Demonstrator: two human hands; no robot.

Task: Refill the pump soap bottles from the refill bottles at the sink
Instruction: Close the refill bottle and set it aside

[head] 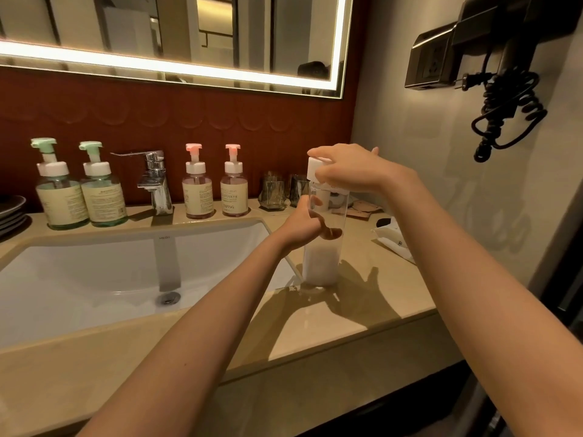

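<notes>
A tall clear refill bottle (321, 263), white liquid in its lower third, stands on the counter right of the sink. My left hand (303, 230) grips its middle, fingers showing through the plastic. My right hand (350, 170) is curled over its white cap (314, 167) from above. Two green-pump soap bottles (61, 193) (102, 190) stand left of the tap. Two pink-pump bottles (197, 187) (234, 184) stand right of it, all with their pumps on.
The white sink (94, 272) and chrome tap (154, 181) fill the left. Two glass tumblers (273, 190) stand behind the refill bottle. Packets (394, 238) lie on the counter at right, plates (11, 212) at far left. A hair dryer (504, 74) hangs on the right wall.
</notes>
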